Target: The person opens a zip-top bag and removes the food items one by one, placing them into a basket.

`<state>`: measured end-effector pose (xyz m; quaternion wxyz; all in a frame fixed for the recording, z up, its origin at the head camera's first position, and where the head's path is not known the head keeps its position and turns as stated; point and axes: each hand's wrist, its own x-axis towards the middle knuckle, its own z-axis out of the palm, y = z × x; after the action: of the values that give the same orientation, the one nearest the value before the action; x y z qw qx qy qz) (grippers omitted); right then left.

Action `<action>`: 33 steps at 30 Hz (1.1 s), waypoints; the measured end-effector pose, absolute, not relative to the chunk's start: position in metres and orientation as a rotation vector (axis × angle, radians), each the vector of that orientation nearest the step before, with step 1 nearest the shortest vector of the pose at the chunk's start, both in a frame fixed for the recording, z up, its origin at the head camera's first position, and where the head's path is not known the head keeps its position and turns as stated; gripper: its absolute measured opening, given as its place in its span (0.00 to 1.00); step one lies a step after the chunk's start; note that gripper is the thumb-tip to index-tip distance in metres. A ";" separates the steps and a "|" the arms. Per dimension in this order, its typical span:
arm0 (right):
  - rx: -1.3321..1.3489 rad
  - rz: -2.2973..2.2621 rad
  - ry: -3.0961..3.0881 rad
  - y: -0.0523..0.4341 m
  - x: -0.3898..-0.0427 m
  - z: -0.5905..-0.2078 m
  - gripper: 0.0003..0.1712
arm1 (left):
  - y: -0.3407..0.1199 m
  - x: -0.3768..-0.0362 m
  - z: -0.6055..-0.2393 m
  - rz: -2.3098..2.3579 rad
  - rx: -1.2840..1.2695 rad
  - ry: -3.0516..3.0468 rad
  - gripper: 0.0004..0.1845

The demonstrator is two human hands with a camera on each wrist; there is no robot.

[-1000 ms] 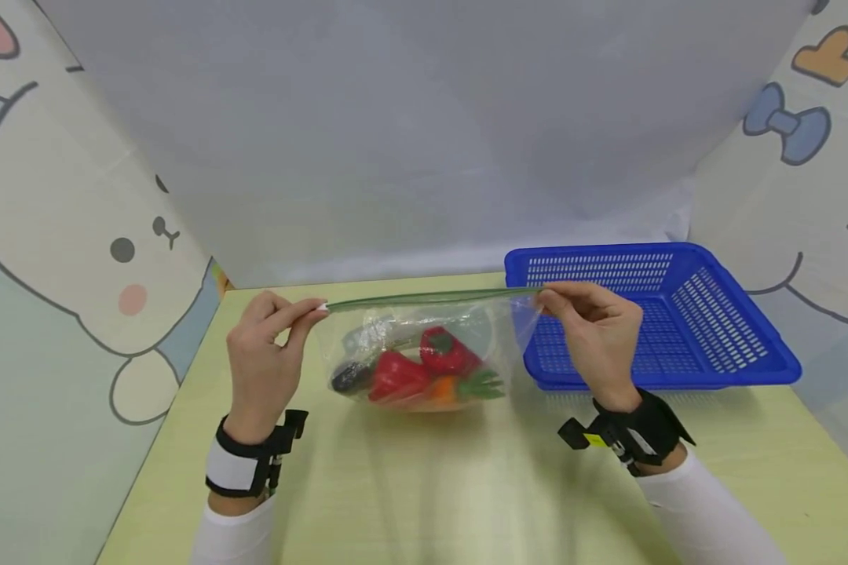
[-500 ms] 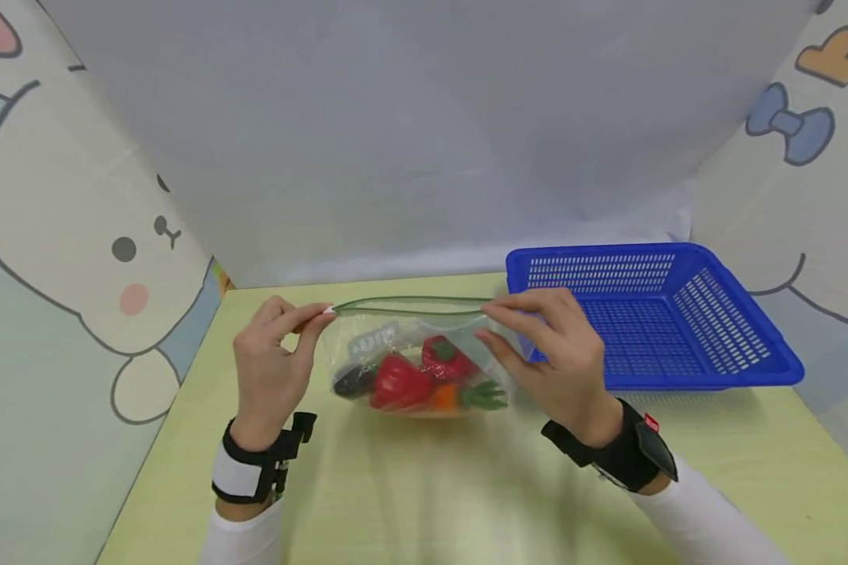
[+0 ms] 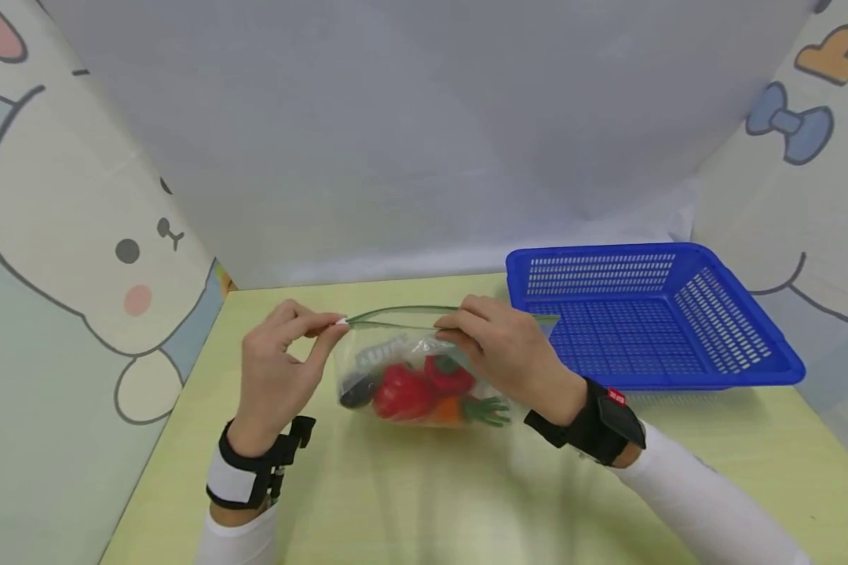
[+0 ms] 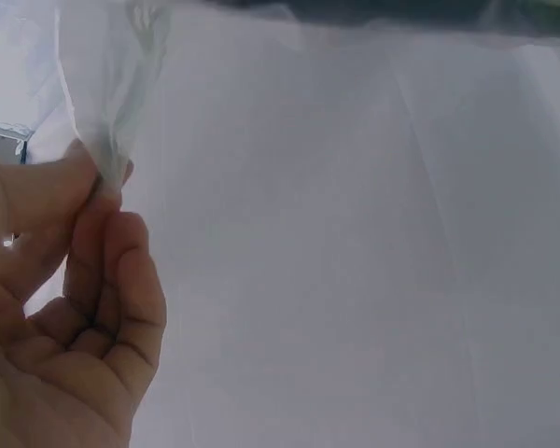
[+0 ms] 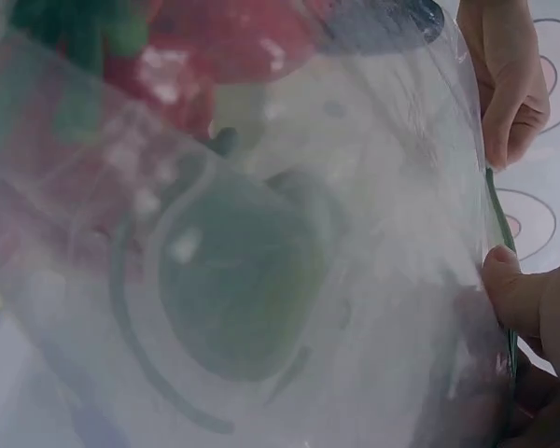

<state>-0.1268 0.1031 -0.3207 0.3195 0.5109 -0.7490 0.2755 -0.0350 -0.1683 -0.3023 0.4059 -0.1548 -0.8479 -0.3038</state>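
A clear zip bag (image 3: 424, 341) with a green zip strip (image 3: 396, 308) hangs between both hands in the head view. My left hand (image 3: 283, 369) pinches its top left corner, beside a small white tab. Partway along the strip, my right hand (image 3: 509, 349) grips the bag's mouth between thumb and fingers; the strip bows into two lines left of it. Inside the bag lie two red bell peppers (image 3: 404, 392), an orange carrot (image 3: 447, 410) with green leaves and a dark eggplant (image 3: 359, 390). In the right wrist view, my thumb (image 5: 509, 294) presses the bag's edge.
A blue plastic basket (image 3: 650, 333) with slotted walls stands at the back right of the pale yellow table (image 3: 424, 494). The bag's right end overlaps its near left corner in the head view. White walls (image 3: 424, 157) close in the back and sides, with cartoon prints.
My right hand has let go of the bag's right corner and moved left along the zip strip. The strip has gone from straight to bowed apart. My left hand keeps its pinch.
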 end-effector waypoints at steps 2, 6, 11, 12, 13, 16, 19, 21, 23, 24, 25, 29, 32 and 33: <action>1.356 0.750 -1.971 0.103 -0.129 -0.324 0.13 | -0.169 -0.035 -0.301 -0.835 -0.445 -2.155 0.09; 1.392 0.765 -1.949 0.108 -0.133 -0.329 0.14 | -0.170 -0.038 -0.297 -1.024 -0.530 -2.186 0.08; 1.466 0.792 -1.865 0.114 -0.135 -0.332 0.19 | -0.171 -0.047 -0.282 -1.165 -0.541 -2.400 0.07; 1.482 0.802 -1.850 0.115 -0.135 -0.333 0.20 | -0.172 -0.051 -0.279 -1.174 -0.534 -2.463 0.07; 1.497 0.810 -1.837 0.116 -0.135 -0.333 0.20 | -0.172 -0.055 -0.275 -1.174 -0.531 -2.527 0.07; 1.524 0.811 -1.819 0.117 -0.134 -0.333 0.22 | -0.173 -0.067 -0.263 -1.179 -0.550 -2.704 0.08; 1.535 0.793 -1.822 0.118 -0.133 -0.333 0.23 | -0.173 -0.077 -0.256 -1.179 -0.615 -2.874 0.10; 1.542 0.773 -1.824 0.119 -0.132 -0.333 0.23 | -0.171 -0.081 -0.253 -1.158 -0.672 -2.967 0.11; 1.551 0.758 -1.823 0.120 -0.131 -0.332 0.23 | -0.167 -0.083 -0.250 -1.137 -0.739 -3.033 0.11; 1.558 0.752 -1.820 0.120 -0.131 -0.332 0.23 | -0.164 -0.083 -0.248 -1.121 -0.776 -3.054 0.12; 1.566 0.748 -1.817 0.120 -0.131 -0.332 0.23 | -0.161 -0.084 -0.247 -1.100 -0.812 -3.069 0.12; 1.592 0.731 -1.811 0.121 -0.131 -0.331 0.23 | -0.150 -0.085 -0.243 -1.005 -0.896 -3.123 0.11; 1.602 0.717 -1.805 0.121 -0.130 -0.331 0.23 | -0.144 -0.085 -0.240 -0.943 -0.913 -3.146 0.10; 1.605 0.710 -1.802 0.120 -0.130 -0.331 0.22 | -0.142 -0.085 -0.240 -0.924 -0.923 -3.141 0.08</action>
<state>-0.1301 0.1205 -0.3315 0.3080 0.6071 -0.6816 0.2684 -0.0847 -0.1416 -0.2396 -0.1296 -0.2692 -0.9155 -0.2695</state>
